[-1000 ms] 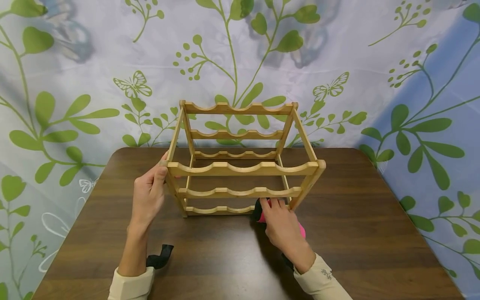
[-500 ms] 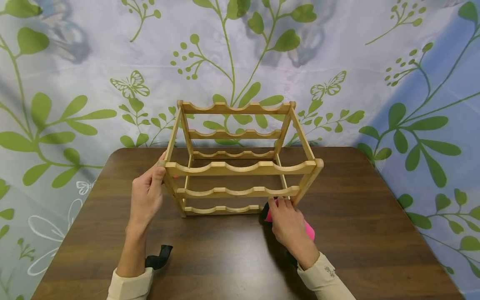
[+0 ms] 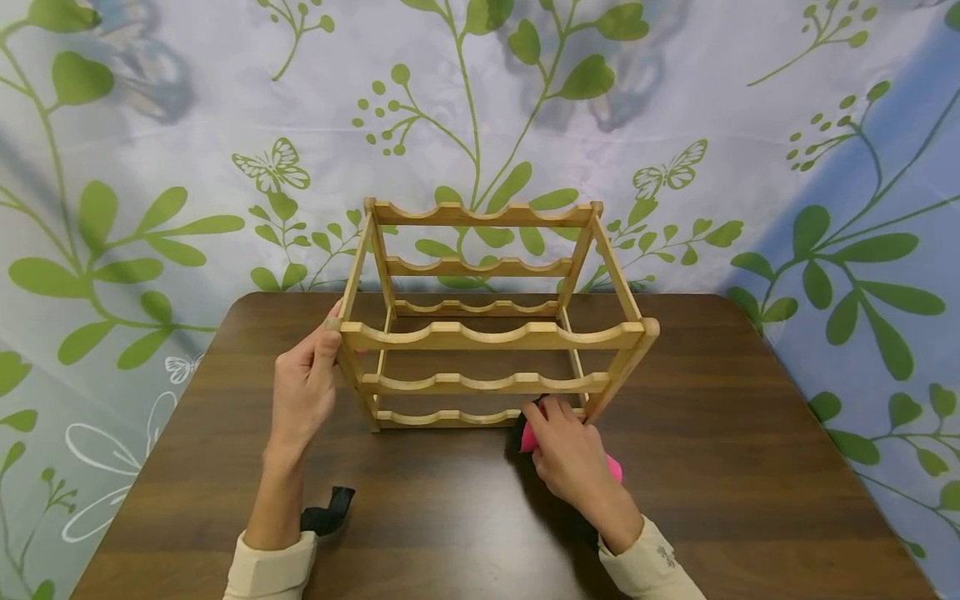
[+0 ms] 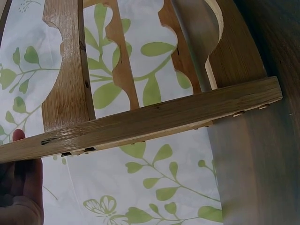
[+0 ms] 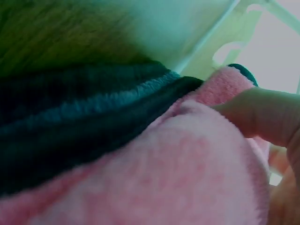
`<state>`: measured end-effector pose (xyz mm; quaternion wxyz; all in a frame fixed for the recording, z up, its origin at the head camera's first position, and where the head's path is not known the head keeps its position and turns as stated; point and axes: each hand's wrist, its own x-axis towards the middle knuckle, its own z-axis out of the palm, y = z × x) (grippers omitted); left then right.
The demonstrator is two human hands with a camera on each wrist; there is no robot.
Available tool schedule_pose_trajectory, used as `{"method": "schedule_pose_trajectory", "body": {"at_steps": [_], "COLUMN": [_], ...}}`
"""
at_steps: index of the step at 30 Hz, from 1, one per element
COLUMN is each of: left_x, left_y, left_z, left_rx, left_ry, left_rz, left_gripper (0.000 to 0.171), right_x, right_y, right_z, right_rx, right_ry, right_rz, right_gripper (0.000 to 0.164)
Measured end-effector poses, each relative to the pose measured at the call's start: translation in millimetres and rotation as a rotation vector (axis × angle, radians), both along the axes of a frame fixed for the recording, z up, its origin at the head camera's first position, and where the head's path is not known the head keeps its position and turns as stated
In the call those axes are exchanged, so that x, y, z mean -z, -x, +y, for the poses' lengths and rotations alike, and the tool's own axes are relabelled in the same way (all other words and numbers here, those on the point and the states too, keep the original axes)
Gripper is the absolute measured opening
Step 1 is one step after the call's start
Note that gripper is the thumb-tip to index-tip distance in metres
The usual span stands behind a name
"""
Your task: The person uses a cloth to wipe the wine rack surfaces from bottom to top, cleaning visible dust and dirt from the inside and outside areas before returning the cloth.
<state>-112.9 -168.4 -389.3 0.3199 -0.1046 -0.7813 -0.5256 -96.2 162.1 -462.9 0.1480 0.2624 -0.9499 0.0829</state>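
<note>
A light wooden rack (image 3: pixel 480 337) with scalloped rails stands on the table. My left hand (image 3: pixel 303 379) grips its near left post at the upper corner. In the left wrist view, the fingers (image 4: pixel 32 187) show behind the wooden post (image 4: pixel 150 117). Low at the rack's near right side, my right hand (image 3: pixel 573 457) pinches a soft pink-and-black cloth bundle (image 3: pixel 528 437). Thumb and fingers press into its fuzzy pink pile (image 5: pixel 187 159) in the right wrist view; black fabric (image 5: pixel 93 122) runs along it. Most of the bundle is hidden under the hand in the head view.
A crumpled black fabric piece (image 3: pixel 330 510) lies on the brown wooden table (image 3: pixel 450 517) beside the left forearm. Behind the table hangs a white cloth backdrop (image 3: pixel 315 108) printed with green leaves and butterflies.
The right hand with the cloth bundle shifts slightly right along the rack's front, then back left. The left hand stays on the post, and the rack keeps its place.
</note>
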Motion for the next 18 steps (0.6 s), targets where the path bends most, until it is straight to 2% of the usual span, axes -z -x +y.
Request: {"method": "schedule_pose_trajectory", "body": {"at_steps": [6, 11, 14, 16, 18], "left_x": [-3.6, -0.7, 0.1, -0.7, -1.0], "left_y": [-3.4, -2.4, -2.3, -2.7, -3.0], "left_z": [1, 1, 0, 0, -1], "left_rx": [0.029, 0.033, 0.032, 0.031, 0.031], "left_ry": [-0.055, -0.053, -0.053, -0.055, -0.056], "left_rz": [-0.031, -0.025, -0.025, -0.025, -0.02], "left_gripper": [0.032, 0.033, 0.032, 0.03, 0.03], "right_x": [-23.7, -56.3, -76.5, -89.4, -101.1], "right_y": [-13.2, -27.8, -36.8, -40.2, -40.7], "right_z": [3, 7, 9, 9, 8], "right_rx": [-0.044, -0.15, -0.237, -0.284, -0.313], "right_ry": [0.096, 0.209, 0.318, 0.426, 0.572], "right_rz": [-0.008, 0.069, 0.17, 0.3, 0.468], "right_gripper": [0.055, 0.057, 0.053, 0.041, 0.031]}}
